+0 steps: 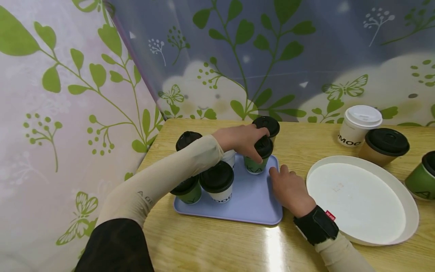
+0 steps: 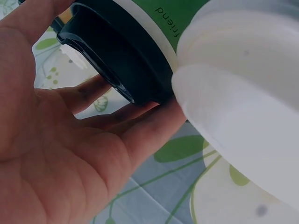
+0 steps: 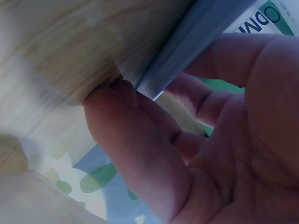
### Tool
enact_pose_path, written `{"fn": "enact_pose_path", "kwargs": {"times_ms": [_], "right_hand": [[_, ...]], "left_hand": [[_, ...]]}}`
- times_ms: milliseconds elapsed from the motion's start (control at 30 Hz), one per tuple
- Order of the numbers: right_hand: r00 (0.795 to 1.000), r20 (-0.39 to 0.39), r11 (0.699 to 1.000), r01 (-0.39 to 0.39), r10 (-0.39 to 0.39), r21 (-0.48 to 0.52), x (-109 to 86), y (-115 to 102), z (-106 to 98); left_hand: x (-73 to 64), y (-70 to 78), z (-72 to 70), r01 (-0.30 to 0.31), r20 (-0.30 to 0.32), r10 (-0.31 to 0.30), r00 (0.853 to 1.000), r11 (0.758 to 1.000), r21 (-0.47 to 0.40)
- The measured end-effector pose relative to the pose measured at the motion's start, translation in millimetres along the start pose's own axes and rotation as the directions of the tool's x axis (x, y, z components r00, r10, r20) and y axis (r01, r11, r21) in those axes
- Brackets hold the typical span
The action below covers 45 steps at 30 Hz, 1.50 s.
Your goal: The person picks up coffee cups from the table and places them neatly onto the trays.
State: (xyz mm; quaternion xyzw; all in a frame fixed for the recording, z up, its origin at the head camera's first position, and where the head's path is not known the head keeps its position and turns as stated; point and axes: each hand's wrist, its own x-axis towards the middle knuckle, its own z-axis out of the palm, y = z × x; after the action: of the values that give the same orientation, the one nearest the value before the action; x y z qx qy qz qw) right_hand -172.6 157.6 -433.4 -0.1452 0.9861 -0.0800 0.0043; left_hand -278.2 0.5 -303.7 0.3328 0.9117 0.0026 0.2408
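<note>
My left hand [image 1: 242, 141] reaches over the blue tray [image 1: 251, 196] and holds a green paper cup [image 1: 253, 167] by its black lid [image 2: 119, 51]. In the left wrist view, thumb and fingers lie on opposite sides of that lid, with a large white rounded object [image 2: 233, 102] close beside. My right hand [image 1: 290, 189] grips the tray's right rim, which runs between thumb and fingers in the right wrist view. Also on the tray stand a white cup [image 1: 222, 195] and another green cup [image 1: 191, 197], both black-lidded. My left forearm partly hides other cups.
Just behind the held cup is another black-lidded cup [image 1: 266, 122]. A round white tray [image 1: 357, 204] lies at the right. Around it stand a white-lidded cup [image 1: 350, 134], a brown cup [image 1: 377, 153] and a green cup [image 1: 419, 181]. Patterned cloth [image 1: 238, 56] hangs behind the table.
</note>
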Motion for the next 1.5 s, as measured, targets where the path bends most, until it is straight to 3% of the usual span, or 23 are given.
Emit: {"fn": "enact_pose_path", "kwargs": {"times_ms": [367,867,1067,1233,1367,1500], "right_hand": [[1.0,0.006,1.0,-0.004,0.004,0.003,-0.3,0,0],[1.0,-0.022,1.0,0.009,-0.009,0.0,-1.2,0,1],[0.999,-0.041,1.0,0.019,-0.019,-0.005,-1.8,1,2],[1.0,-0.026,1.0,0.009,-0.009,-0.004,-0.3,1,1],[0.999,-0.034,1.0,0.013,-0.013,0.003,0.2,1,2],[1.0,-0.019,1.0,0.007,-0.006,0.01,0.4,1,2]], "left_hand": [[4.2,0.8,2.4,-0.036,-0.007,0.036,0.999,0.999,-0.003],[5.8,-0.8,3.1,-0.031,-0.001,0.031,1.0,1.0,0.003],[4.3,1.0,-7.4,-0.023,0.01,0.023,1.0,1.0,0.018],[8.9,0.9,-25.6,-0.043,-0.046,0.042,0.998,0.999,-0.015],[17.7,-3.6,-36.3,0.005,-0.082,-0.005,0.997,1.0,0.004],[30.2,-10.3,-39.0,0.117,-0.095,-0.113,0.989,0.993,0.034]]}}
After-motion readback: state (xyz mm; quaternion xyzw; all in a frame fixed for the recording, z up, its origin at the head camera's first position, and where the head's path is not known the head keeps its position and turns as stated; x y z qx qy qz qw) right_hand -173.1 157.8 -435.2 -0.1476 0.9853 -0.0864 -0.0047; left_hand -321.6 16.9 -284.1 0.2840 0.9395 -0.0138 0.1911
